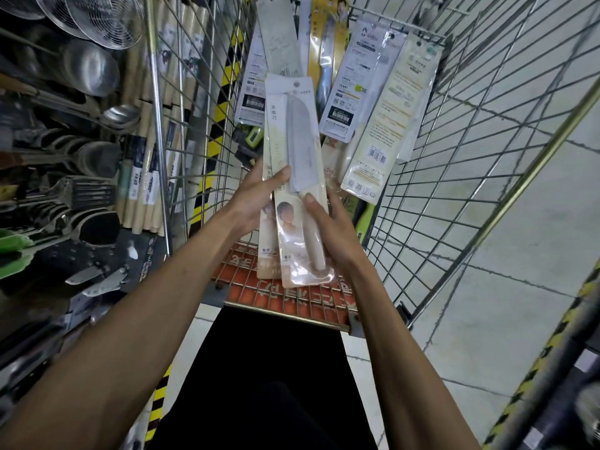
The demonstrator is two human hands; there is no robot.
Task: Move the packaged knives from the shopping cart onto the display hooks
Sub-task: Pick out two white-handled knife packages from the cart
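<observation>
A packaged knife [300, 147] with a cream card, pale blade and light handle is held above the wire shopping cart [454, 164]. A second similar pack lies directly behind it, its edge showing on the left. My left hand [256, 193] grips the packs from the left, thumb on the front near the blade. My right hand [331, 228] holds them from the right, thumb on the handle end. Several more packaged knives [349, 82] lean against the cart's far end.
Shelves on the left carry hanging ladles, strainers [104, 21], spatulas and wooden-handled tools [146, 177]; loose knives [97, 277] lie lower down. The cart's orange child-seat flap [292, 297] is just before me. Grey tiled floor with yellow-black tape lies to the right.
</observation>
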